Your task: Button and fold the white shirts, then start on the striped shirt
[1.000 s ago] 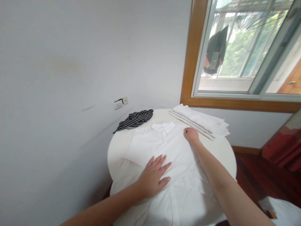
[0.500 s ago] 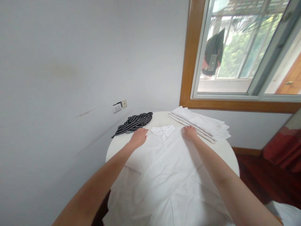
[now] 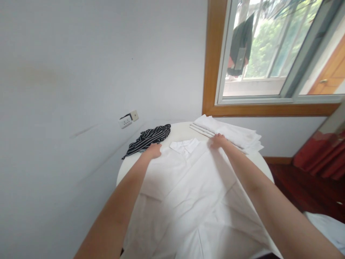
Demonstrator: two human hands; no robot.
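Note:
A white collared shirt (image 3: 185, 187) lies spread over the round white table (image 3: 180, 126), its collar at the far side and its body reaching toward me. At the shirt's left shoulder edge, my left hand (image 3: 154, 150) has its fingers closed on the cloth. Level with it on the other side of the collar, my right hand (image 3: 217, 141) grips the right shoulder, close to a folded white stack. Both arms stretch out over the shirt's sides. The fingertips are partly hidden and slightly blurred.
A black-and-white striped cloth (image 3: 151, 138) lies crumpled beyond my left hand. The folded white cloths (image 3: 231, 131) are stacked at the back right. Behind the table are a wall with a socket (image 3: 125, 121) and a wood-framed window (image 3: 208, 72). White fabric (image 3: 327, 226) shows low on the right.
My hands have moved slightly farther apart along the shirt's shoulders, the left one outward to the left. The view has shifted a little, and the shirt's near part looks drawn away from me.

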